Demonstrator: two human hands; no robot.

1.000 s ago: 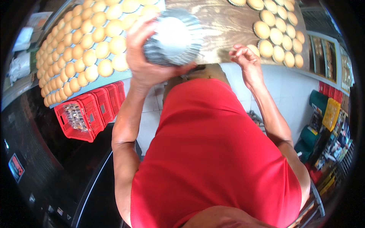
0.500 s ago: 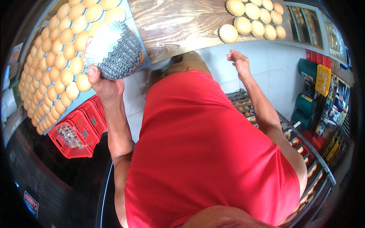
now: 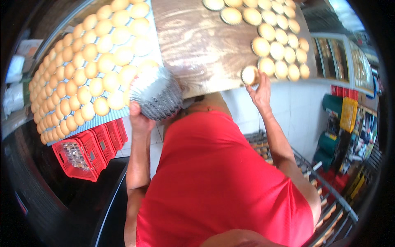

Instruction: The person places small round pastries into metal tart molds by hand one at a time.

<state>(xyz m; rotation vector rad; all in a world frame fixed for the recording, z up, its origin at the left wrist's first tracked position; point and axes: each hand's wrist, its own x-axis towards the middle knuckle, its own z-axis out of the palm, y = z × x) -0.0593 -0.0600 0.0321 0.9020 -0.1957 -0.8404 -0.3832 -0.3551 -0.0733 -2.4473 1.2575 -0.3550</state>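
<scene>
My left hand is closed around a big stack of fluted metal baking moulds, tilted at the near edge of the cake-covered tray. Across from it, my right hand grips a small round cake between thumb and fingers, at the near edge of the wooden board. This cake has a pale top. Rows of golden round cakes sit just beyond it on the board's right side, some with dark fluted rims showing around them.
On the left, a blue ridged tray bears many golden cakes in rows. Red plastic crates stand below it. A metal rack with more baked goods is beside my right arm. A glass-fronted cabinet stands at far right.
My right hand, earlier in the air without a cake, now holds one at the board's edge. In the picture, the mould stack and left hand sit farther right and lower. The whole view has shifted.
</scene>
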